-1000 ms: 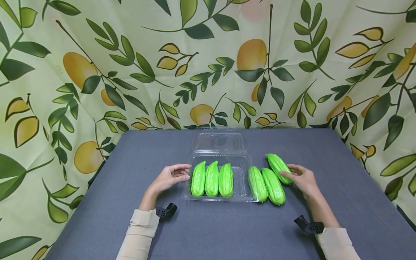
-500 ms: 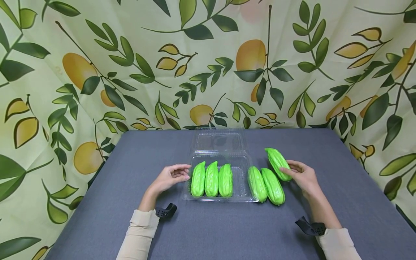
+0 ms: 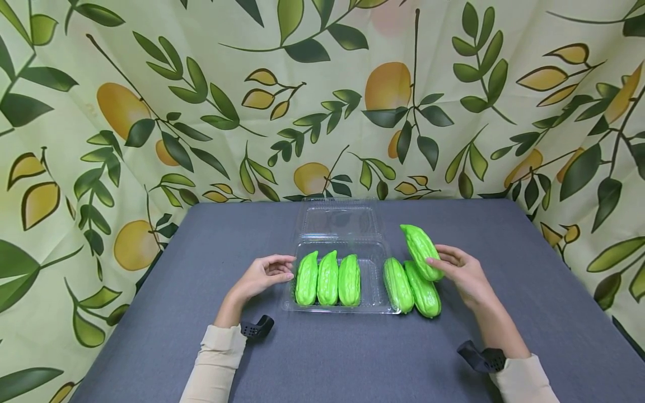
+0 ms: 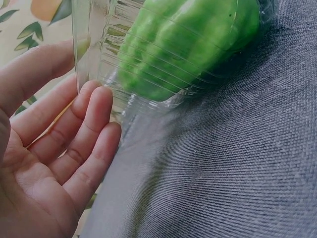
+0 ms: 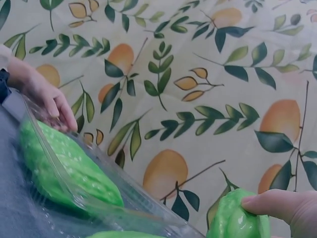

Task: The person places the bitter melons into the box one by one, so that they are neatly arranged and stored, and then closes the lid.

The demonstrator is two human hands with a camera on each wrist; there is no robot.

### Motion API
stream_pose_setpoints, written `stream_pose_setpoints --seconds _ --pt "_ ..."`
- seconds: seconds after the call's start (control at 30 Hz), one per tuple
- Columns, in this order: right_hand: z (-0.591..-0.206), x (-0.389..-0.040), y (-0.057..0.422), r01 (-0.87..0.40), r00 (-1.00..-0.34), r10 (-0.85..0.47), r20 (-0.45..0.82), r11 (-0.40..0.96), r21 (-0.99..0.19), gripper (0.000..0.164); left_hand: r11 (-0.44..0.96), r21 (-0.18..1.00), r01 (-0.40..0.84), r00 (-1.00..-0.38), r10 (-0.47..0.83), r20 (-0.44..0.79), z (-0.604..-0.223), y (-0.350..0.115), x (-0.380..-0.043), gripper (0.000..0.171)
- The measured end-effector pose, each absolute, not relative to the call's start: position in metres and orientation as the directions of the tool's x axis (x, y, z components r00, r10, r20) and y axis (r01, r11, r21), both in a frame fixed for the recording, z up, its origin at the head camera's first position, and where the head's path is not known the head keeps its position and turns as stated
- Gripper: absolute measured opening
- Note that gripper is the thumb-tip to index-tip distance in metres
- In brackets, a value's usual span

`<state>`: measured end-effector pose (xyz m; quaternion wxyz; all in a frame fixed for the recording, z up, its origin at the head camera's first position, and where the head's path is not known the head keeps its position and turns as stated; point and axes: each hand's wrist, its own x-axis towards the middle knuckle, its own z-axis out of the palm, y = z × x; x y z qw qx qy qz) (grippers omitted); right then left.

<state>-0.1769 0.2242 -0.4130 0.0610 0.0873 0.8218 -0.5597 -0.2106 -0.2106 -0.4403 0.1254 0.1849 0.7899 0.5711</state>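
Observation:
My right hand [image 3: 466, 277] pinches a bright green bitter melon [image 3: 420, 246] by its lower end, thumb on the near side. The melon tilts, held up over one of two others [image 3: 398, 285] lying beside the box. The right wrist view shows the thumb across the held melon [image 5: 233, 218]. A clear plastic clamshell box [image 3: 374, 282] contains three bitter melons [image 3: 328, 278] in an upright row at its left. My left hand [image 3: 264, 275] is at the box's left side, fingers relaxed; in the left wrist view its fingertips [image 4: 101, 96] are right at the box's wall.
The box's clear lid [image 3: 340, 219] lies folded back behind it. A grey-blue cloth covers the table [image 3: 322, 358]. Fabric printed with fruit and leaves [image 3: 322, 101] hangs at the back and sides. Each wrist wears a black strap mount [image 3: 257, 327].
My right hand has lifted the rightmost bitter melon from the table and carried it left over the loose ones. My left hand and the box have stayed put.

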Motion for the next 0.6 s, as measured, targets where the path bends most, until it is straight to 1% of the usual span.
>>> stream_pose_setpoints --seconds 0.13,0.23,0.37,0.47,0.6 --pt "-0.411 -0.175 0.218 0.203 -0.979 0.033 -0.203 0.313 -0.928 0.072 0.277 0.949 0.154 -0.899 0.437 0.018 -0.441 -0.211 -0.211 0.047" --pt "-0.408 -0.172 0.213 0.208 -0.977 0.002 -0.215 0.247 -0.946 0.070 0.270 0.951 0.152 -0.899 0.438 0.019 -0.441 -0.211 -0.211 0.047" --pt "-0.406 -0.169 0.206 0.233 -0.971 -0.023 -0.240 0.160 -0.959 0.071 0.267 0.952 0.150 -0.898 0.439 0.019 -0.442 -0.211 -0.211 0.046" --pt "-0.405 -0.165 0.200 0.252 -0.966 -0.026 -0.258 0.137 -0.958 0.072 0.271 0.950 0.152 -0.899 0.438 0.019 -0.442 -0.211 -0.211 0.046" --pt "-0.404 -0.161 0.191 0.263 -0.964 -0.001 -0.267 0.156 -0.952 0.069 0.272 0.951 0.150 -0.899 0.438 0.016 -0.442 -0.210 -0.212 0.046"
